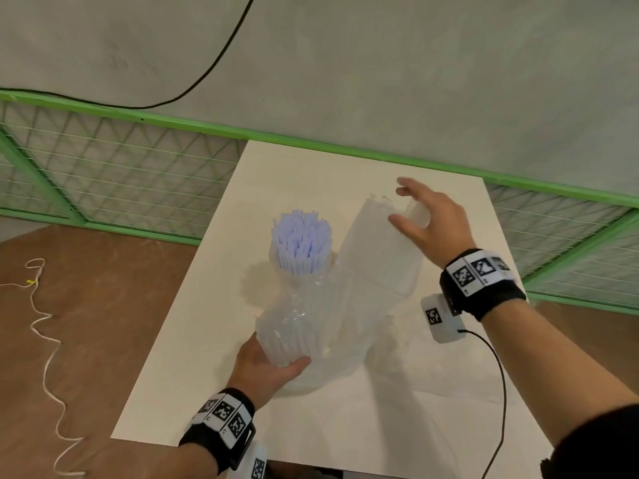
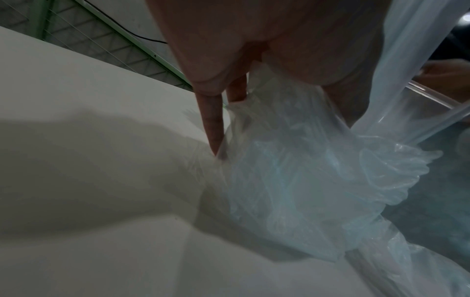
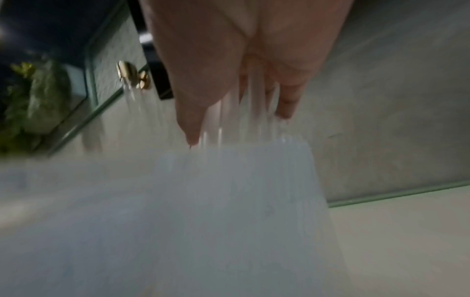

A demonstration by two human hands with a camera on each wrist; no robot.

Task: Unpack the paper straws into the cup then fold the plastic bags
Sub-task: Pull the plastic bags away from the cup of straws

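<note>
White paper straws [image 1: 301, 244] stand upright in a clear cup [image 1: 276, 261] at mid-table; the cup is mostly hidden behind plastic. My left hand [image 1: 273, 368] grips the lower end of a crumpled clear plastic bag [image 1: 294, 326] with a ribbed look, just in front of the cup. In the left wrist view my fingers [image 2: 213, 130] curl round that bag [image 2: 305, 180]. A second, taller plastic bag [image 1: 377, 250] rises to the right. My right hand [image 1: 428, 223] is at its top edge with fingers spread. The right wrist view is blurred, showing straight fingers [image 3: 190, 120] over this bag [image 3: 229, 201].
The white table [image 1: 207, 340] stands against a green-railed mesh fence [image 1: 138, 115]. A black cable [image 1: 498, 375] trails from my right wrist across the table's near right. A white cord [image 1: 45, 323] lies on the brown floor to the left.
</note>
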